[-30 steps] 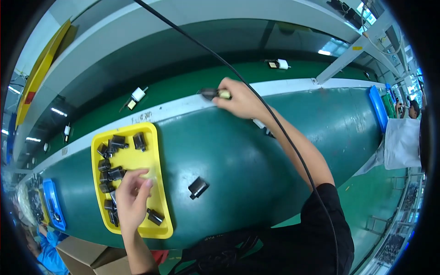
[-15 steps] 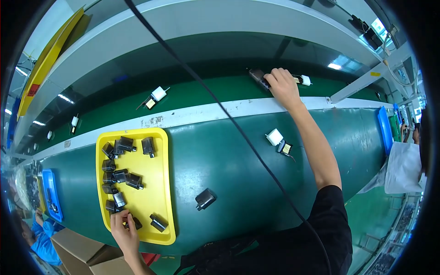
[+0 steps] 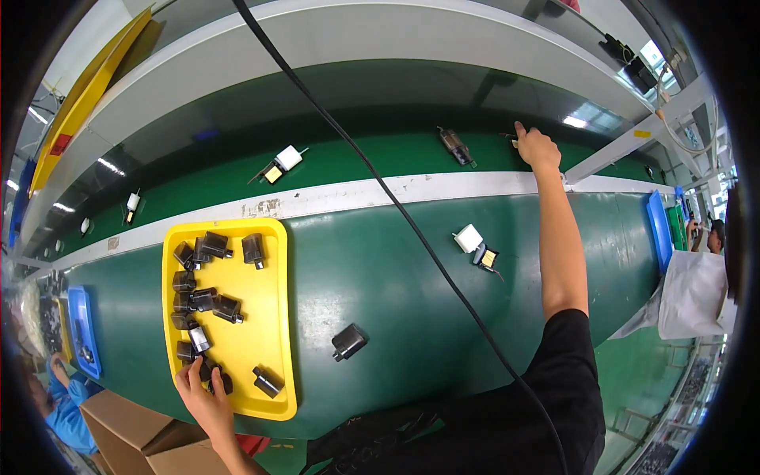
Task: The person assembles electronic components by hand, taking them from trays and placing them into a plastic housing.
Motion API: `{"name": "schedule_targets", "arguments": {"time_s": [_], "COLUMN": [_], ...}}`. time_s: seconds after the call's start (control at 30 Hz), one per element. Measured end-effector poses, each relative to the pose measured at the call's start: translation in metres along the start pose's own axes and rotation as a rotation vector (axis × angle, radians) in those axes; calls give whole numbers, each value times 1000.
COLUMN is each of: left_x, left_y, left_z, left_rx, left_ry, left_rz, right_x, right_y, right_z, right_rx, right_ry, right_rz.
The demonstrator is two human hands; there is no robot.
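At the tray's near left, my left hand (image 3: pixel 207 400) has its fingers closed around a dark block-shaped casing (image 3: pixel 225 385), mostly hidden by them. Several similar dark casings (image 3: pixel 227 309) with short metal-tipped necks lie in the yellow tray (image 3: pixel 290 317), mostly along its left side. Stretched far out over the green belt, my right hand (image 3: pixel 538 149) closes over a white-and-yellow part (image 3: pixel 514 143); only its yellow bit and thin wire show. Left of that hand, a dark casing (image 3: pixel 455 147) rests on the belt, apart from the fingers.
On the green table lie a loose dark casing (image 3: pixel 348 342) and a white block with an opened yellow-and-black piece (image 3: pixel 476 244). More white parts (image 3: pixel 286 159) sit on the belt. A black cable (image 3: pixel 412 222) crosses the view. Blue trays (image 3: pixel 659 229) stand at both ends; a cardboard box (image 3: pixel 131 419) is at lower left.
My right hand has let go of the dark casing on the belt and moved right to the white-and-yellow part. My left hand has shifted slightly left. Belt parts have moved right.
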State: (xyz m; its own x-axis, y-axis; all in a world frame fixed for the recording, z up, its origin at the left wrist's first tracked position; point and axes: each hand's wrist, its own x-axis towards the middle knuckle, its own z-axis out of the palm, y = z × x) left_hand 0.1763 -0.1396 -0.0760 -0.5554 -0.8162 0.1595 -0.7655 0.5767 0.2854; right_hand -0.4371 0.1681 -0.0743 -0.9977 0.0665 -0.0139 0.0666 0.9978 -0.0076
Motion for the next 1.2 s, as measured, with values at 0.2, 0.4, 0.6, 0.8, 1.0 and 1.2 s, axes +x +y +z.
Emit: {"name": "schedule_targets", "arguments": {"time_s": [0.2, 0.4, 0.6, 0.8, 1.0, 1.2], "left_x": [4, 4, 4, 32, 25, 17], "left_y": [1, 6, 21, 72, 98, 119], "left_z": [-1, -7, -21, 9, 10, 6], "left_rx": [-151, -239, -1277, -2309, -2310, -2165], "left_ry": [-34, 27, 182, -378, -498, -561], "left_rz": [-67, -27, -384, -429, -470, -514], "right_x": [57, -13, -182, -313, -412, -422], "right_y": [33, 28, 63, 81, -6, -73], "right_z": [58, 23, -29, -25, -1, -20], "right_rx": [307, 1001, 986, 548, 1160, 1390], "right_ry": [255, 345, -487, -1477, -1176, -524], "right_rz": [-226, -319, -591, -1007, -888, -954]}}
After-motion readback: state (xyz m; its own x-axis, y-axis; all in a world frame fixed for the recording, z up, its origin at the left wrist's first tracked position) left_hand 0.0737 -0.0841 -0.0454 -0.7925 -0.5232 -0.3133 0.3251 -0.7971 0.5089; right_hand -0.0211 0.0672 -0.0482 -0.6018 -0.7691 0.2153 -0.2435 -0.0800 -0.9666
